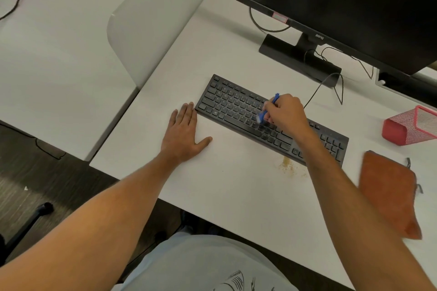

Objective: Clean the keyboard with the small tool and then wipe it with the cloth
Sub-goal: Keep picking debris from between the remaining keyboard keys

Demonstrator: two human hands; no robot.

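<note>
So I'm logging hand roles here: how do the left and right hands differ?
The left hand lies flat and open on the desk, holding nothing; the right hand grips the blue brush. The left sits beside the keyboard, at its end; the right is over its keys. Both arms are bare.

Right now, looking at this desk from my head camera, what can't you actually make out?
- Blue brush tip: blurred, partly behind the right hand, so contact with the keyboard is unclear.
- Key legends: too small.
- Keys under the right hand and forearm: hidden.
- Orange cloth: blurred, near edge behind the forearm.
- Red mesh holder: cut off by the right edge.
- Monitor: cut off at top and right.
</note>
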